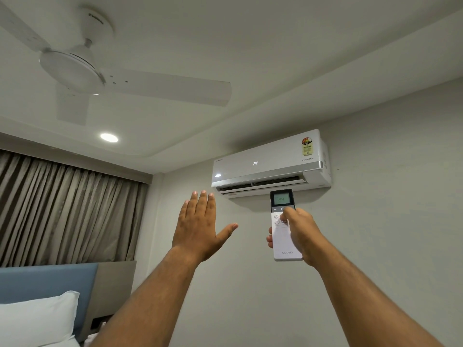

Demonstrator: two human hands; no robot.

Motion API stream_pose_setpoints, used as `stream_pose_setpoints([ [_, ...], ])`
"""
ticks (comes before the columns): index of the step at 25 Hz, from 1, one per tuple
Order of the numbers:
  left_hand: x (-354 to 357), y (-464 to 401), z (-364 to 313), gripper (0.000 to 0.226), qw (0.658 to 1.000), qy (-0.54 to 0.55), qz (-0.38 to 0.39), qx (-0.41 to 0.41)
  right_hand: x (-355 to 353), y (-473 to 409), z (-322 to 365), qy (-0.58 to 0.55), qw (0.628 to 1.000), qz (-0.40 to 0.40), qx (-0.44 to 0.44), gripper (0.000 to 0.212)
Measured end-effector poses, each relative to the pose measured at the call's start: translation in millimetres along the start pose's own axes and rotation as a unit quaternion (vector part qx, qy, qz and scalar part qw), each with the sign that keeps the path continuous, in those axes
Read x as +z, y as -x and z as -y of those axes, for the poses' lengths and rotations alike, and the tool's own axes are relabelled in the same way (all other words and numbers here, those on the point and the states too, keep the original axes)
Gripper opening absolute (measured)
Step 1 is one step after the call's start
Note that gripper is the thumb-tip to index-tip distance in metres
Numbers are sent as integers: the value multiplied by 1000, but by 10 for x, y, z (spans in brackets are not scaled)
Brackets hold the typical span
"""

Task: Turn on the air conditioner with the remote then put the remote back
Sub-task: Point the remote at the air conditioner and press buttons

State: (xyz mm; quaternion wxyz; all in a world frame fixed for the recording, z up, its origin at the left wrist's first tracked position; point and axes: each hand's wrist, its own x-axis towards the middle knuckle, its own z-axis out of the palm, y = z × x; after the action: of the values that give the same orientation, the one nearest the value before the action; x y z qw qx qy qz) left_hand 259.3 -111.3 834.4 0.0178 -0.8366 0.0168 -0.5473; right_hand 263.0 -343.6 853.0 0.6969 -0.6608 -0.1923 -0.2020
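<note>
Looking up, head view: pointed at the wall and ceiling of a bedroom.
Right hand (299,231): raised, wrapped around the remote (284,225), thumb laid on the buttons just under the power key.
Remote: held upright just below the air conditioner (270,162), screen showed 24, "LLOYD" printed near the bottom.
Left hand (200,227): raised beside the remote, apart from it, spread flat with fingers up, gripped nothing.
Air conditioner: mounted high on the wall, panel lit with 24, louvre slot dark along the underside.
Ceiling fan (75,68): white, upper left.
Curtain (62,209): drawn, at left.
Pillow (37,319): white, bottom left.
</note>
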Motion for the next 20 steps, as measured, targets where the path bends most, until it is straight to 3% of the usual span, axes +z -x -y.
stream_pose_setpoints([
  [20,33,-20,21,103,1000,1,-5,4,0,-24,17,-3,1000,-1,-1,13],
])
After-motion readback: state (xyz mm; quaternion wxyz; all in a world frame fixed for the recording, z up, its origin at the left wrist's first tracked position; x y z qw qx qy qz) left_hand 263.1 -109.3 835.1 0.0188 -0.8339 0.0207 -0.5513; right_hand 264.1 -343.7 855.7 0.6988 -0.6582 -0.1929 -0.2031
